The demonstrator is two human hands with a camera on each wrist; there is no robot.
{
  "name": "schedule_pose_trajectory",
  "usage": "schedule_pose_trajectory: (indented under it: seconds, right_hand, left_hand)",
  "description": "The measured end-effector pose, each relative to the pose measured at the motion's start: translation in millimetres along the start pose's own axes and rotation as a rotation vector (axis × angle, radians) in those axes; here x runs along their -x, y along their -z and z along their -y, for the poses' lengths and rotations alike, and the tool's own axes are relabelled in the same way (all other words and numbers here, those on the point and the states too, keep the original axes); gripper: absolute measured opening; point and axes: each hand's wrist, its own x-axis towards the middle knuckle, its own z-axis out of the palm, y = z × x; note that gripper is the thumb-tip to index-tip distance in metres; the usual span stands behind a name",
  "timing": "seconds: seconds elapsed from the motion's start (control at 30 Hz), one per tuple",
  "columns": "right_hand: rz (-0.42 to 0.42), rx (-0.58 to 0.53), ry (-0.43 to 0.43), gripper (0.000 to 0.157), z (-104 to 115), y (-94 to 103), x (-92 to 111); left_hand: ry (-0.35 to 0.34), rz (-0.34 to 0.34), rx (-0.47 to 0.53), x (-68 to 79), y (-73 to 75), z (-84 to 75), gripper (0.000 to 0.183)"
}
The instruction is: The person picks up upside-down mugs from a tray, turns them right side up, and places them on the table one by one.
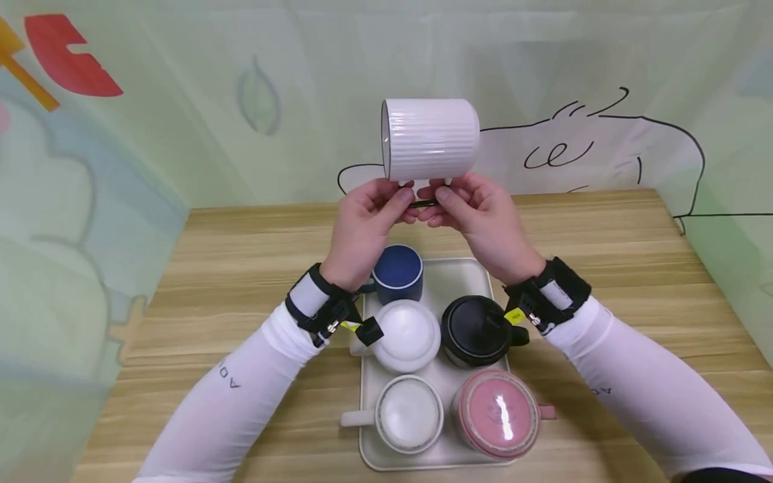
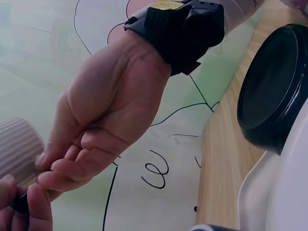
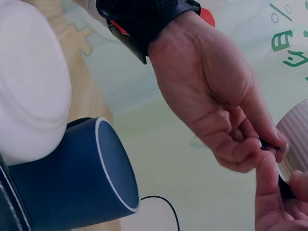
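White ribbed mug [image 1: 431, 137] is lying sideways in the air, just above and beyond my fingertips, and I am holding it from beneath with both thumbs on top. My left hand [image 1: 362, 225] is pinching under the mouth end; I think it should be lifting lightly and evenly, so the mug isn't tipping toward its opening. Between my hands a dark bar [image 1: 425, 203] is showing below the white handle stubs [image 1: 402, 182]; it is looking like the handle's outer part, though my fingers are hiding too much for me to be sure. My right hand [image 1: 494, 228] is pinching opposite, in mirror fashion, and should be matching the left one's height, since the closed end is probably weighing more on that side.

As for looks, the mouth is facing left above my left hand, wearing a dark line round its rim; glossy white ribs are running lengthwise over the gap between my hands, and the rounded base is ending above my right hand.
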Motion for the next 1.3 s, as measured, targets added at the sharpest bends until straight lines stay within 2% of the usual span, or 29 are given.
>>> schedule_pose_trajectory:
  seconds: [0.17,0.3,0.47,0.63,0.73,0.93,1.1,1.3]
  right_hand:
    - [0.031,0.043,-0.033,0.031,5,2.2,0]
    - [0.052,0.077,-0.060,0.039,8,5.9,2]
    - [0.047,0.158,-0.078,0.045,10,14.7,7]
    - [0.029,0.261,-0.046,0.045,14,27.4,11]
    - [0.031,0.389,-0.014,0.045,17,36.1,14]
    - [0.067,0.716,0.078,0.046,23,52.9,20]
    - [0.133,0.885,0.153,0.049,25,66.5,28]
    - [0.214,1.058,0.221,0.054,25,81.3,37]
  left_hand:
    - [-0.033,0.010,-0.005,0.3,5.9,-7.3,0.021]
    - [-0.039,0.003,-0.008,1.3,12.8,-12.4,0.015]
    - [-0.067,-0.028,-0.033,4.0,27.1,-18.0,0.008]
    - [-0.088,-0.071,-0.071,5.8,44.6,-23.0,0.009]
    - [-0.094,-0.104,-0.108,7.0,56.4,-25.1,0.011]
    - [-0.107,-0.177,-0.180,12.0,80.2,-28.6,0.015]
    - [-0.100,-0.224,-0.278,18.8,97.1,-32.1,0.019]
    - [-0.087,-0.271,-0.341,28.6,116.0,-31.1,0.022]
